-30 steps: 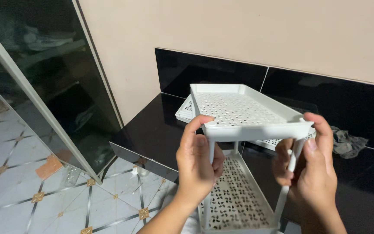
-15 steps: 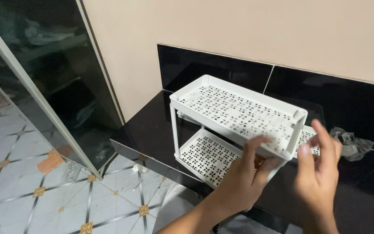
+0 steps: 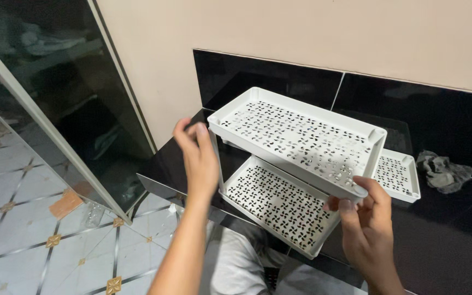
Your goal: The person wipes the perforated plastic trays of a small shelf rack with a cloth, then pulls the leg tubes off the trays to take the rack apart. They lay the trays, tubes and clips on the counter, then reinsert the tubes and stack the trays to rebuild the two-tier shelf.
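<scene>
My left hand and right hand grip the two-tier white rack; it's assembled, standing on the black surface.

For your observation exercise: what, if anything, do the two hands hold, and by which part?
A white two-tier perforated rack. The right hand grips the top tray's near right corner; the left hand touches its left end.

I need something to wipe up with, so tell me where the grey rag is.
In the head view the crumpled grey rag lies on the black counter at the far right, against the black wall tiles, just right of the loose white tray.
</scene>
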